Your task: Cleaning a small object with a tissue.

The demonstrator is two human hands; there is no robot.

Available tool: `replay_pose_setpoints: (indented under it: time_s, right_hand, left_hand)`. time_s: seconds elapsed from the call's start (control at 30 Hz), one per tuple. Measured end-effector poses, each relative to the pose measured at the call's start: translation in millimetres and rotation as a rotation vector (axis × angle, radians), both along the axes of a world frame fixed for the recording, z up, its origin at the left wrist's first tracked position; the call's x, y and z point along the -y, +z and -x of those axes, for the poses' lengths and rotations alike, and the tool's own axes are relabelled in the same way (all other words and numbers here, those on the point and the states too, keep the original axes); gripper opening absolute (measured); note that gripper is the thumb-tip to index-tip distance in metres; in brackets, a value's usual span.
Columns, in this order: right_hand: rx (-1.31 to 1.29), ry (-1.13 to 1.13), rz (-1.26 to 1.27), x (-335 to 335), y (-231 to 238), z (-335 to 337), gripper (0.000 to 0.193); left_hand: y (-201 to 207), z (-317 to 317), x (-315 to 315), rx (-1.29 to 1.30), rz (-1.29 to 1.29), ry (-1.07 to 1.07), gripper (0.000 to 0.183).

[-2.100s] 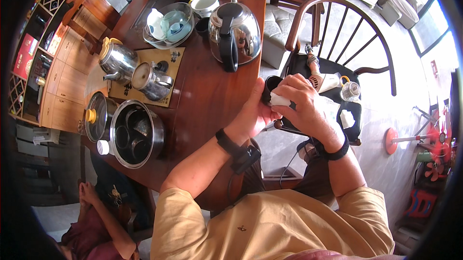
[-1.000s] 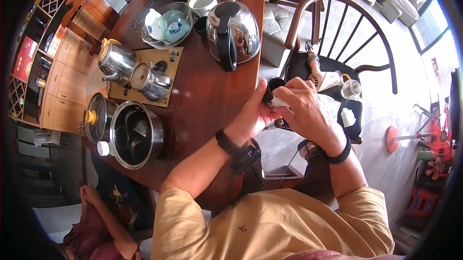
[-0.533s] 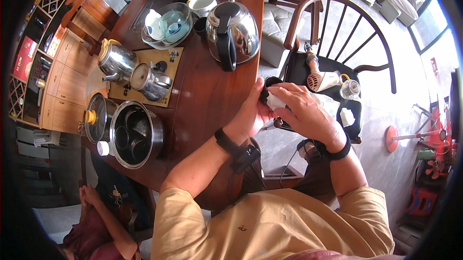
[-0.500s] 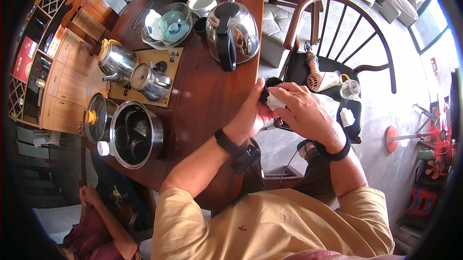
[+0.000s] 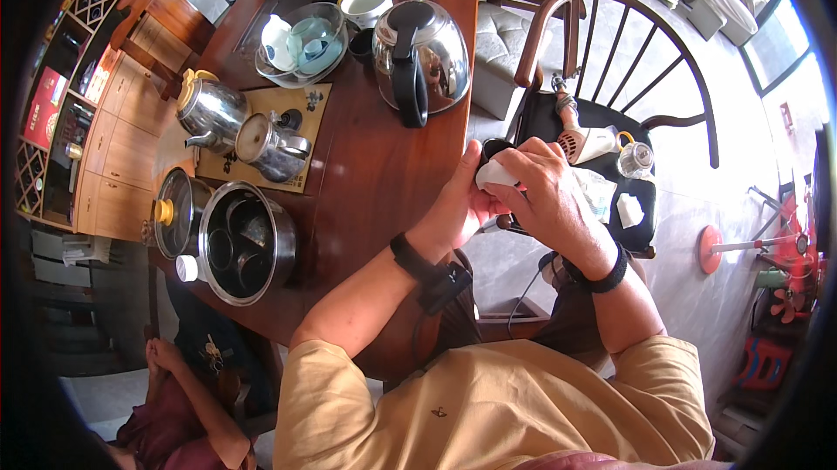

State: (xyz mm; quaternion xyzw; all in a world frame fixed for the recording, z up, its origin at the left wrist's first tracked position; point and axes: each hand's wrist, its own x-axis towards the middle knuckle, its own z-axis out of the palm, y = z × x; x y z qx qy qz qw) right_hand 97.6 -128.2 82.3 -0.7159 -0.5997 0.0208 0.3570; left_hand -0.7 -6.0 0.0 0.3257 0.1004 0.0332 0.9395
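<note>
Take the kettle (image 5: 443, 67) as your landmark. The dark cup (image 5: 495, 148) you are working on is on the near side of the kettle and to its right, held up by the edge of the worktop (image 5: 375, 217) rather than set down on it. Your left hand (image 5: 462, 204) is curled narrow around that cup, with the thumb up along its side. Your right hand (image 5: 553, 187) is bunched on a white tissue (image 5: 496, 174), which lies against the cup's rim; your fingers hide how far inside it goes.

You seem to be at the wiping step, with one hand steadying and the other rubbing. The next move, as I judge it, calls for your left hand to turn the cup a little at a time while your right hand works the tissue round the rim and wall. Go lightly, since soft paper could tear or leave shreds.

Nearer to you than the kettle, and to its left, stands the metal pot (image 5: 286, 248), with more dark cups (image 5: 220, 249) inside that may want the same care; I cannot tell whether they are wet. Right of the kettle, on the chair (image 5: 534, 51), lies a crumpled paper wad (image 5: 629, 211), well within your right hand's reach.
</note>
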Motion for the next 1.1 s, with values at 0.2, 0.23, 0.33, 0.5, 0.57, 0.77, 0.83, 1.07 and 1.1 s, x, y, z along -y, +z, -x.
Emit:
replay_pose_setpoints:
  time_s: [0.2,0.23,0.33,0.5,0.57,0.77,0.83,1.07,1.1]
  right_hand:
    - [-0.038,-0.025,0.019,-0.5,5.6,4.3,0.018]
    - [-0.082,-0.029,0.045,-0.3,6.8,4.7,0.018]
    - [-0.124,0.024,0.087,1.7,10.3,0.6,0.022]
    - [-0.071,0.083,0.01,1.7,-0.9,-7.1,0.027]
    - [-0.074,0.094,0.027,1.2,-1.9,-9.5,0.028]
    - [-0.09,0.079,0.044,-0.2,0.3,-4.9,0.024]
    - [-0.112,0.039,0.031,0.3,0.5,-3.4,0.022]
    - [-0.242,0.021,0.071,0.1,4.3,-5.9,0.019]
    - [-0.226,0.031,0.07,1.2,3.8,-5.9,0.021]
  left_hand:
    - [-1.3,0.6,1.5,0.017,0.021,0.01,0.059]
    - [-1.6,0.6,2.0,-0.001,0.016,0.024,0.059]
    - [1.6,-0.6,2.9,0.004,0.046,0.052,0.058]
    - [-8.2,0.5,-4.9,-0.005,0.121,0.04,0.058]
    - [-13.2,1.2,-7.8,0.024,0.137,0.01,0.058]
    - [-4.6,-0.4,-2.3,-0.03,0.114,-0.012,0.06]
    - [-4.7,-0.5,-1.3,-0.014,0.06,0.012,0.061]
    - [-5.2,0.1,-1.4,0.009,0.035,0.028,0.06]
    - [-4.5,0.1,-1.4,0.009,0.046,0.03,0.06]
